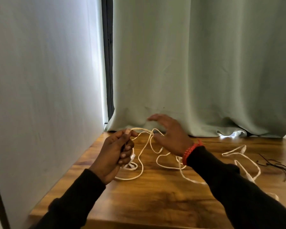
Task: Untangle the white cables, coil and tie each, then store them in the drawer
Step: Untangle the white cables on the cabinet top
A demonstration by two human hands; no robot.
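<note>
Tangled white cables (139, 164) sprawl in loose loops over the wooden table (155, 200), from the left side to the far right. My left hand (117, 152) grips a bunch of cable, pinching a strand near its top between thumb and fingers. From there the strand runs right to my right hand (168, 133), which hovers above the table with fingers spread; its thumb side touches the cable. A white plug (132, 157) hangs just below my left hand. No drawer is in view.
Thin dark ties (272, 164) lie on the table at the right. A pale green curtain (196, 71) hangs behind the table and a white curtain (43, 80) along its left side. The table's front edge is near the bottom of the view.
</note>
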